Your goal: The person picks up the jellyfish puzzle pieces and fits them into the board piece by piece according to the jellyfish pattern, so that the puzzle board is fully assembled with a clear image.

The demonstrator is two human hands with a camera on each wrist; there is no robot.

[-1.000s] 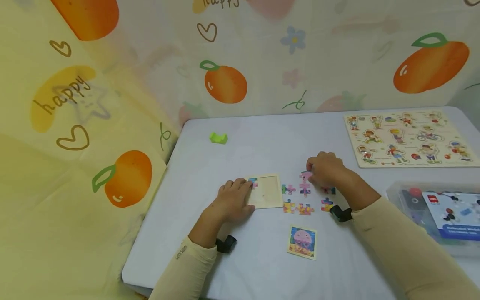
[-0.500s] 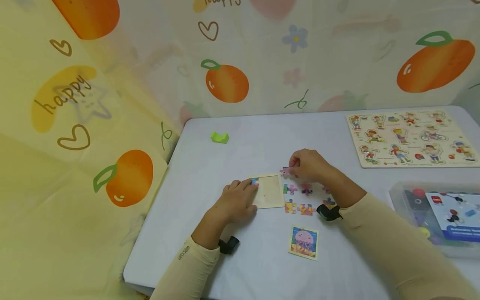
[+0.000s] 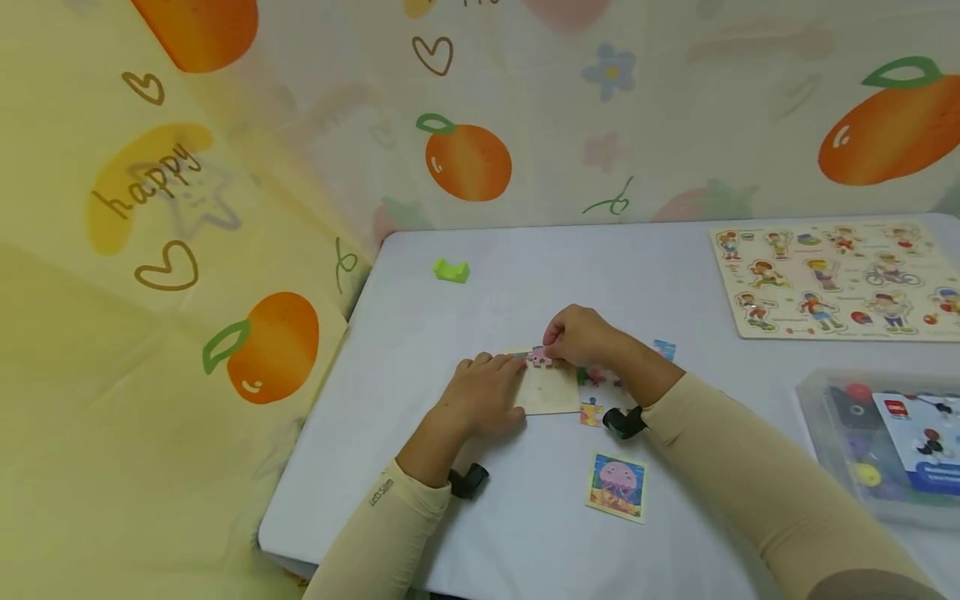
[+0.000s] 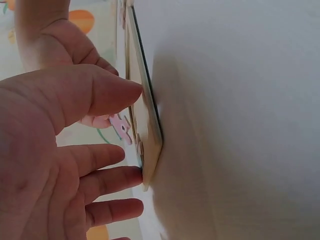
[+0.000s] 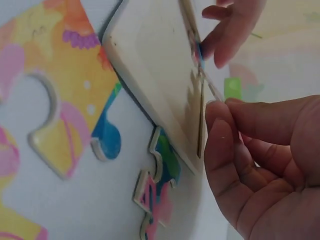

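My right hand (image 3: 583, 335) pinches a pink jigsaw piece (image 3: 538, 357) between thumb and fingers, over the upper part of a small wooden puzzle tray (image 3: 551, 396). The left wrist view shows the pink piece (image 4: 121, 129) just above the tray's recess. My left hand (image 3: 486, 396) rests on the tray's left side, fingers extended; its thumb and fingertips touch the tray's edge (image 4: 153, 172). A placed piece in the tray's upper left corner is mostly covered by those fingers. Loose jigsaw pieces, among them a yellow one (image 3: 591, 412), lie right of the tray, partly hidden by my right arm.
A jellyfish picture card (image 3: 617, 487) lies nearer to me. One blue piece (image 3: 664, 348) shows beyond my right forearm. A board of sports figures (image 3: 847, 287) is at the back right, with a clear plastic box (image 3: 840, 442) before it. A green block (image 3: 452, 271) sits at the back left.
My right hand has lifted the pink piece from among the loose ones and carried it left over the tray. My left hand has stayed on the tray. The head view has shifted slightly.
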